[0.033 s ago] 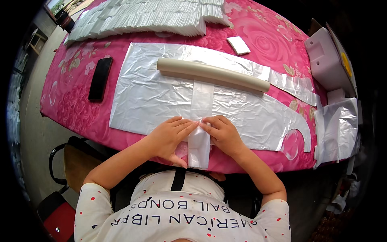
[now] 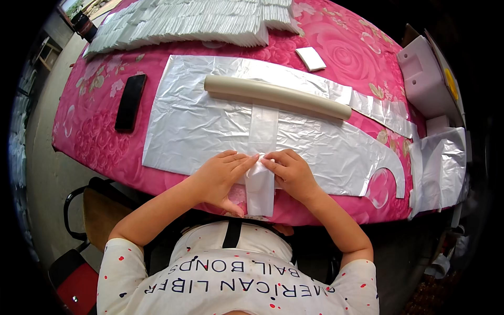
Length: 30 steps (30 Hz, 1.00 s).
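A thin, shiny white plastic sheet (image 2: 194,121), cut like a disposable apron with a curved opening at its right end, lies spread over the table. A folded white plastic strip (image 2: 260,197) crosses its near edge and hangs toward me. My left hand (image 2: 223,176) has its fingers stretched out and its thumb spread toward me, its fingertips touching the strip's gathered part. My right hand (image 2: 291,173) pinches the strip there between bent fingers and thumb. A beige tube (image 2: 278,97) rests across the sheet beyond both hands.
Rows of stacked white folded packs (image 2: 184,26) fill the far left. A black phone (image 2: 130,103) lies at left, a small white folded pack (image 2: 310,59) beyond the sheet. A white box (image 2: 425,73) and draped plastic (image 2: 438,170) border the right side. A chair (image 2: 102,210) stands at lower left.
The strip's near end has shifted slightly up and to the right. My right hand has moved very slightly; my left hand looks much the same.
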Motion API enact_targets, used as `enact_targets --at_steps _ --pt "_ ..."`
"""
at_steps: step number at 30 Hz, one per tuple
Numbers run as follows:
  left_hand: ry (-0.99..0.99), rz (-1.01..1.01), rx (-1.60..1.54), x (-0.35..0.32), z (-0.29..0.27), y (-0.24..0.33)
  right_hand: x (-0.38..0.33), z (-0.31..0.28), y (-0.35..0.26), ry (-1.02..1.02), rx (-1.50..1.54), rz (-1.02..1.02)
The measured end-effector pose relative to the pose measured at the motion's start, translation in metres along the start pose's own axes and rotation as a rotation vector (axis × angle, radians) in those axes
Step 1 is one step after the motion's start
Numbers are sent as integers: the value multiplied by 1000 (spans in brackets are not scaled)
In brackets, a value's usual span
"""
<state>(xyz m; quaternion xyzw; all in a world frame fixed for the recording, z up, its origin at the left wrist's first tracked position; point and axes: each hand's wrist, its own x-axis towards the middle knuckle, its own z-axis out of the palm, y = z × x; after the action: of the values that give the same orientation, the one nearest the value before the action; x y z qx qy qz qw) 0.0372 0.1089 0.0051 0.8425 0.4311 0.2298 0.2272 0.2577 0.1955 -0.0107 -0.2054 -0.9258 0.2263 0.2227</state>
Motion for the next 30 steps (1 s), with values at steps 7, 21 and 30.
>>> enact_targets --at_steps 7,21,30 --pt "273 -537 -770 14 9 -16 34 -8 2 -35 399 647" --pt "38 -276 328 28 46 3 52 -19 0 -172 438 927" --pt "189 -215 193 39 25 -5 30 -11 34 -121 -207 -70"
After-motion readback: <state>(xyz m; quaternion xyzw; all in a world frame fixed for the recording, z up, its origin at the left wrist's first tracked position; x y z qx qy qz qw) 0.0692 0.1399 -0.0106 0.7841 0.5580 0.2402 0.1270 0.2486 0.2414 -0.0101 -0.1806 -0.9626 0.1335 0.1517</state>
